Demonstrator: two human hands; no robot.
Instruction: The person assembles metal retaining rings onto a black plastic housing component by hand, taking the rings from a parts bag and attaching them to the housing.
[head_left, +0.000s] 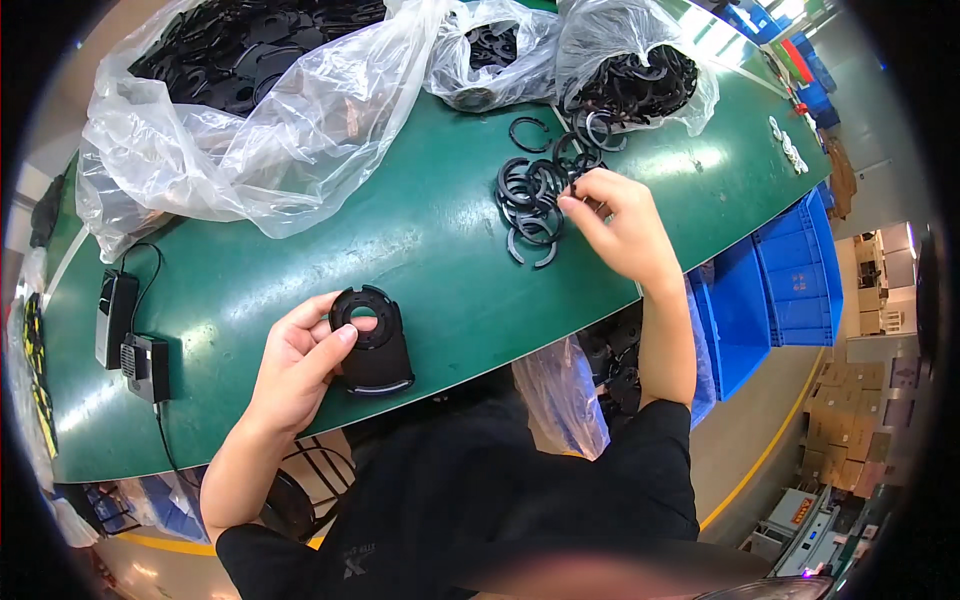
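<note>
My left hand [298, 365] grips a flat black plastic part [374, 340] with a round hole, held just above the near edge of the green table [420, 250]. My right hand [620, 225] reaches into a loose pile of black open rings [530, 200] in the middle of the table, and its fingertips pinch one ring at the pile's right side. More of these rings spill from a clear plastic bag [640, 75] behind the pile.
A large clear bag of flat black parts [250, 90] fills the back left, with a smaller bag [490, 55] beside it. Two small black devices with a cable [130, 340] lie at the left. Blue bins [790, 280] stand to the right below the table.
</note>
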